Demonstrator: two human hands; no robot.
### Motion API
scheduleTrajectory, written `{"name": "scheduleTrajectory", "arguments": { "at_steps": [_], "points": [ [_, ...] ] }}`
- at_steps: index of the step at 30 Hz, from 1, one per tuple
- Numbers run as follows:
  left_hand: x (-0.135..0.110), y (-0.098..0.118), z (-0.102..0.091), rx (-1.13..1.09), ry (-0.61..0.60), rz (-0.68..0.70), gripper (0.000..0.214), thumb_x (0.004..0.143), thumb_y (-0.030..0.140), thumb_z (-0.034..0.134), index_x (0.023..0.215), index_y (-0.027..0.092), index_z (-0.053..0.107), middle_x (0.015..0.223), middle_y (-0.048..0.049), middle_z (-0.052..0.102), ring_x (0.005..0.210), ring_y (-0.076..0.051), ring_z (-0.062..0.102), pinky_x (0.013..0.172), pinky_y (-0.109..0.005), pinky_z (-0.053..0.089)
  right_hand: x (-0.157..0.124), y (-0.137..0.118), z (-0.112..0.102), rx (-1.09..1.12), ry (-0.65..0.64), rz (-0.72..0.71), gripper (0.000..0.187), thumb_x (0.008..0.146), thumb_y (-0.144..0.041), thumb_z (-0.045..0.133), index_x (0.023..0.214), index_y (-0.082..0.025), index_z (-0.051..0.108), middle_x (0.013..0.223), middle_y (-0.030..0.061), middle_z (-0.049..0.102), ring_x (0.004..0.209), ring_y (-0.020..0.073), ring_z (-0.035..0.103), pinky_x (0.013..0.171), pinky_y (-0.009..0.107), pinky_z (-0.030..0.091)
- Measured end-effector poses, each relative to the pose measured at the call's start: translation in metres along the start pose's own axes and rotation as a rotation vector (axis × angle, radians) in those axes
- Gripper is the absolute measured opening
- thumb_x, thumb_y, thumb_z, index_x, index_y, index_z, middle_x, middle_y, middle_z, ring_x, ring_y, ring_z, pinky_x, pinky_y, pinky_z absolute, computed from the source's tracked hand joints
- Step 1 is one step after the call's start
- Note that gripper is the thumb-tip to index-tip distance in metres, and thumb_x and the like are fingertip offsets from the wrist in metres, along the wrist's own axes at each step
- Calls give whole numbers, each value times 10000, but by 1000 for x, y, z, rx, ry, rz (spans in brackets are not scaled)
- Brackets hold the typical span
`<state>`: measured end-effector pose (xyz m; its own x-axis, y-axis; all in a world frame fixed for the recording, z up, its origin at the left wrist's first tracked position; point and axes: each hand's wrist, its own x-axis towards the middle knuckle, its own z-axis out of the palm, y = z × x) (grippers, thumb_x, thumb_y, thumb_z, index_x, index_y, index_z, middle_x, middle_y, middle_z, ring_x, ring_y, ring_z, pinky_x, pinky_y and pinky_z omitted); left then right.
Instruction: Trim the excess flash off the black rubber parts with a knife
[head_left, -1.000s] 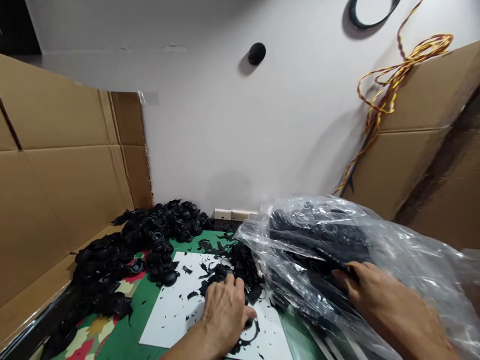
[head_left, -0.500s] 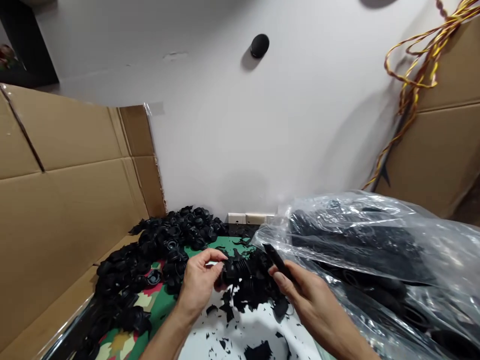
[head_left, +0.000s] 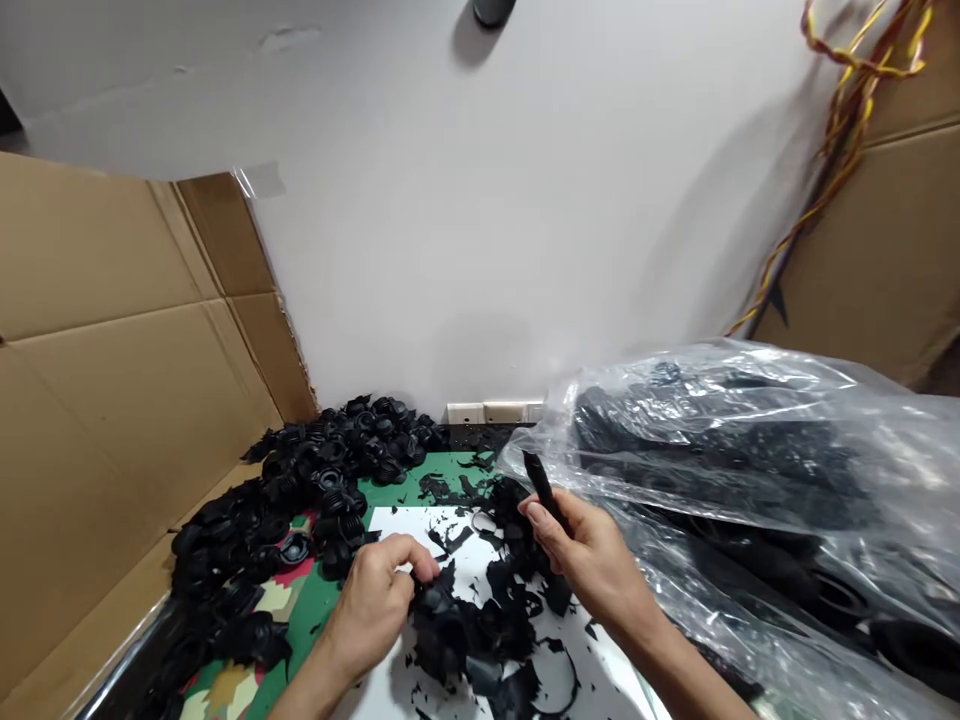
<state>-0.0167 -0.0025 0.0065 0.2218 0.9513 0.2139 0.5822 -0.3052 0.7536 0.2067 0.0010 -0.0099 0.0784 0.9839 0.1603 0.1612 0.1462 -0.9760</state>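
Note:
My left hand [head_left: 377,600] is closed, fingers curled at the edge of a black ribbed rubber part [head_left: 442,625] above the white board. Its fingertips are partly hidden by the part. In my right hand [head_left: 589,545], to the right, is a slim black bladed tool [head_left: 541,482], pointing up and to the left. Torn black scraps [head_left: 517,580] lie between the hands, and small bits are scattered over the white board [head_left: 390,675].
A heap of black rubber parts [head_left: 330,480] lies on the left over a green and patterned mat [head_left: 409,487]. Cardboard [head_left: 135,370] stands beyond it. On the right are clear plastic bags [head_left: 712,450] of black parts. Twisted yellow-brown wires [head_left: 810,200] hang above.
My left hand has moved down and toward me with the rubber part, uncovering more of the white board. My right hand keeps the tool, now tilted more upright. The view has tipped downward.

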Motion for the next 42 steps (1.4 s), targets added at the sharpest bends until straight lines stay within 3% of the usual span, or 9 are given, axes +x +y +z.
{"name": "scheduleTrajectory", "arguments": {
  "at_steps": [4,9,16,20,25,29,33,38,42],
  "points": [
    [3,18,3,39,28,22,203,713,109,470,721,202,650,727,-15,682,680,-184,597,625,-275,434,-3,4,1,5,-35,18,304,837,-462,495,772,-179,587,556,-42,462,449,113,402,412,229,304],
    [0,27,3,115,-74,87,150,762,164,502,730,208,642,726,-14,650,681,-174,577,645,-264,427,-4,5,6,-37,-47,4,307,832,-450,489,738,-172,582,551,-48,443,462,115,403,428,233,312],
    [-9,26,-17,293,-164,-77,225,799,293,515,610,213,606,607,18,591,596,-168,527,563,-256,354,-9,1,12,-54,-76,-42,326,842,-450,466,756,-168,605,637,-12,502,589,153,462,520,262,362],
    [-26,24,-22,353,-237,-171,145,732,304,599,618,214,602,582,42,579,569,-156,510,533,-243,296,-12,-2,10,-22,-62,-114,327,836,-469,495,808,-184,654,740,20,585,668,175,514,589,282,394],
    [-37,12,-18,430,-243,-203,111,653,212,629,762,215,608,719,30,590,673,-173,517,607,-255,302,-18,-2,16,118,-99,-61,368,800,-519,546,842,-170,655,624,-11,525,576,148,469,515,258,349],
    [-35,2,-17,120,-217,-349,192,556,151,681,731,201,618,602,76,514,577,-133,440,533,-237,268,-20,4,24,316,-103,28,397,737,-536,631,871,-162,638,590,-18,541,506,123,455,473,245,354],
    [-22,4,-16,-247,-54,-484,197,427,47,701,526,166,577,430,108,418,463,-84,355,452,-221,207,-17,5,25,424,-4,38,344,679,-475,719,819,-166,662,611,-1,593,508,129,509,497,262,417],
    [5,16,-2,-512,193,-503,302,533,325,747,587,196,480,425,99,473,377,-68,427,388,-188,292,-18,2,17,477,146,-108,226,713,-405,718,811,-202,699,792,26,642,565,120,556,528,249,468],
    [9,14,23,-710,283,-599,467,440,437,810,656,210,463,365,92,489,305,-85,446,316,-183,315,-20,3,18,509,183,-55,242,716,-401,721,855,-204,693,550,-12,611,518,127,555,489,224,450]
  ]
}}
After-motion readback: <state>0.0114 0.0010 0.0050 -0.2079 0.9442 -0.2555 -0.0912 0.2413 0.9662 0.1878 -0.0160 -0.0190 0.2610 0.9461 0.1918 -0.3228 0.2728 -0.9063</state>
